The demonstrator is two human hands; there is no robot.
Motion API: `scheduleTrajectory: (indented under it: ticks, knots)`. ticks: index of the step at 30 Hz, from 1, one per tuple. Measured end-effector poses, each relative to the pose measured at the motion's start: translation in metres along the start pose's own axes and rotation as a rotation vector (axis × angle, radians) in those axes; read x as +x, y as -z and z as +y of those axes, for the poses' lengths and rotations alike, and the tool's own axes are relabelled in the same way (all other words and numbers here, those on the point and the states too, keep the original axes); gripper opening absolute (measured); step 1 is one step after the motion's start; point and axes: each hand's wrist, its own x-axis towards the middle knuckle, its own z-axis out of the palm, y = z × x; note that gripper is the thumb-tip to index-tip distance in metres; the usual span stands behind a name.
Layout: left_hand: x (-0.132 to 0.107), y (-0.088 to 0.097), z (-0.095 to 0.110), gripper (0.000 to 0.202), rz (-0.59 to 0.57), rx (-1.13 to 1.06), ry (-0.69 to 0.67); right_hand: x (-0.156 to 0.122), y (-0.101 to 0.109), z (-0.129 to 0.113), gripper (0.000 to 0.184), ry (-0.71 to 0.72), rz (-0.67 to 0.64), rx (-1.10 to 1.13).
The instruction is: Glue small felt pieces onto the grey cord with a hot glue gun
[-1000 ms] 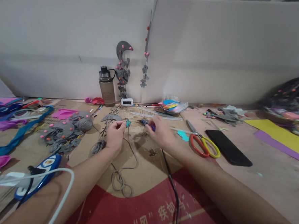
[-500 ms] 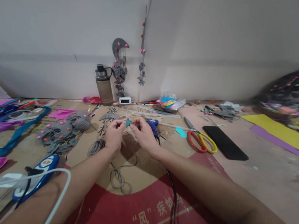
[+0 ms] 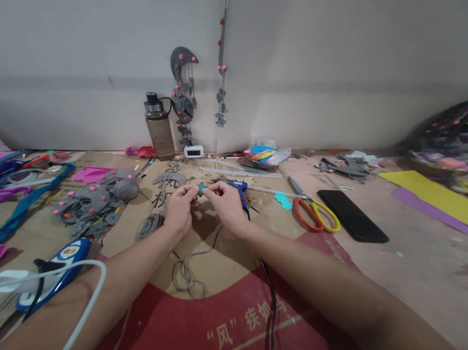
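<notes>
Both hands meet over the cardboard, around a small teal star-shaped piece (image 3: 201,189) turned nearly edge-on. My left hand (image 3: 179,209) pinches its left side between thumb and fingertips. From the other side, my right hand (image 3: 227,204) is closed with its fingertips at the star's right edge. Grey cord (image 3: 188,273) trails down beneath the hands in loose loops, and a ball of it (image 3: 149,226) lies by my left wrist. Just behind my right hand is a blue glue gun (image 3: 240,189), partly hidden. A grey felt crescent (image 3: 168,180) lies beyond my left hand.
Scissors (image 3: 310,212), a teal scrap (image 3: 283,200) and a black phone (image 3: 351,216) lie to the right. At the back stand a bottle (image 3: 160,129) and a small clock (image 3: 193,152). Left are grey felt pieces with pompoms (image 3: 95,202) and a blue-white power strip (image 3: 61,270).
The teal star has turned from facing the camera to nearly edge-on. My right fingertips have moved closer to my left ones. The view has shifted slightly.
</notes>
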Motion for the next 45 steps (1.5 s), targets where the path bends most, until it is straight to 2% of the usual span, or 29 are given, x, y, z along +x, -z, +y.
scheduleTrajectory:
  ticks: [9,18,21,24,27,33,41,45]
  knots:
    - [-0.0030,-0.0016,0.0011,0.019,-0.055,0.014,0.012,0.0007,0.0008,-0.0023,0.025,-0.064,0.049,0.013]
    - [-0.0035,-0.0014,-0.0014,0.018,-0.067,-0.002,0.027,-0.0001,-0.0001,-0.0006,0.024,-0.048,0.075,-0.026]
    - [-0.0044,-0.0018,-0.0009,0.018,-0.080,-0.024,0.042,0.0009,-0.0012,0.0030,0.024,-0.040,0.093,0.026]
    - [-0.0051,-0.0022,0.0008,0.018,-0.091,-0.039,0.059,0.0014,-0.0014,0.0032,0.031,-0.065,0.065,0.108]
    - [-0.0054,-0.0023,0.0022,0.018,-0.098,-0.052,0.075,0.0013,-0.0013,0.0001,0.026,-0.114,0.021,0.167]
    - [-0.0052,-0.0016,-0.0001,0.017,-0.117,-0.034,0.056,0.0009,-0.0027,-0.0021,0.020,-0.149,0.039,0.228]
    - [-0.0077,-0.0019,-0.0004,0.016,-0.195,0.041,0.002,0.0011,-0.0011,-0.0033,0.019,-0.153,0.060,0.222]
    - [-0.0087,-0.0018,0.0018,0.018,-0.198,0.068,0.045,-0.0008,-0.0006,-0.0051,0.018,-0.149,0.051,0.170]
